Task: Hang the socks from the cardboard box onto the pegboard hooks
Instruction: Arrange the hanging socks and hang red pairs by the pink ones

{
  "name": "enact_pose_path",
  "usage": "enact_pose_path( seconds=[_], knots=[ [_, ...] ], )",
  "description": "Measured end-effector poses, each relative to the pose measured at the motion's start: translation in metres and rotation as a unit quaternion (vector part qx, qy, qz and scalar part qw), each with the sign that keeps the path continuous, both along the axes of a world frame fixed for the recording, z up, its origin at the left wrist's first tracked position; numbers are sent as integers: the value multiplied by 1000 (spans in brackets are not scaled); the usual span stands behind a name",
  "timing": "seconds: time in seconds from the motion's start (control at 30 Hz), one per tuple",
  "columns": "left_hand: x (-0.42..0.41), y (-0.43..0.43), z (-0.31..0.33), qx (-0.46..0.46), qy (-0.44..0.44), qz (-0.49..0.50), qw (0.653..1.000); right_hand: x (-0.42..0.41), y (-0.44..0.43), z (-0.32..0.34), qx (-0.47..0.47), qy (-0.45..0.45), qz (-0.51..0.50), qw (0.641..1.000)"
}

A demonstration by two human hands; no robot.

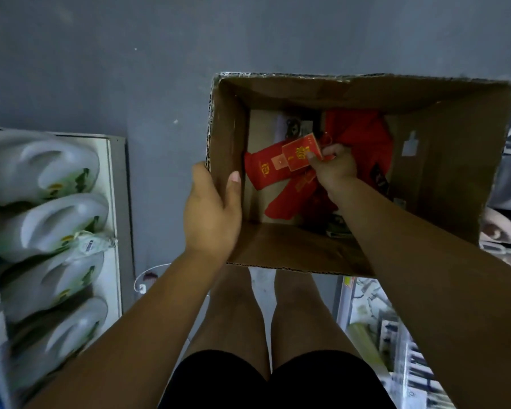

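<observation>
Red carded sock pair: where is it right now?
In the head view the red carded sock pair is inside the cardboard box, left of centre beside the other red socks, its card pinched by the right hand.

White jugs (50,219) on left shelf (117,219)

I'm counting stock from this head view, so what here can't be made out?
Head view only.
1. Number of red socks in the cardboard box: the right hand, pinching a red card, and its forearm cover the pile.
2. Print on the card: too small.
3. Labels of the white bottles, left: blurred.
</observation>
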State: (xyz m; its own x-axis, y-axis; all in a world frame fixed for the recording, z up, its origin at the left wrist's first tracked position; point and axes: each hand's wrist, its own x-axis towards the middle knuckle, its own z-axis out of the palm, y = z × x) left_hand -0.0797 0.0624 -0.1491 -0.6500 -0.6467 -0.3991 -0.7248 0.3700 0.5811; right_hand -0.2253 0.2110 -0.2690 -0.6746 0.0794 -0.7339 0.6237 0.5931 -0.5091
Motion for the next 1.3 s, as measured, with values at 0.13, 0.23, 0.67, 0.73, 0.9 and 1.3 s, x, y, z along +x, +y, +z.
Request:
enact_pose_path(
  seconds=[0.13,0.23,0.67,0.73,0.9,1.3],
  knots=[
    [-1,-1,1,6,-1,1,1000,3,4,5,21,23,19,999],
    [-2,-2,4,26,0,3,1000,9,12,21,2,40,24,999],
    [-7,23,66,-2,-1,40,999,42,86,194,-122,74,-36,989],
    [-8,29,84,-21,25,9,999,51,94,231,-132,110,-59,983],
    [-20,29,132,53,102,-130,985,94,111,307,-141,156,-97,973],
    [48,94,247,323,-11,-528,786,283,136,378,-207,176,-272,923]
  ],
)
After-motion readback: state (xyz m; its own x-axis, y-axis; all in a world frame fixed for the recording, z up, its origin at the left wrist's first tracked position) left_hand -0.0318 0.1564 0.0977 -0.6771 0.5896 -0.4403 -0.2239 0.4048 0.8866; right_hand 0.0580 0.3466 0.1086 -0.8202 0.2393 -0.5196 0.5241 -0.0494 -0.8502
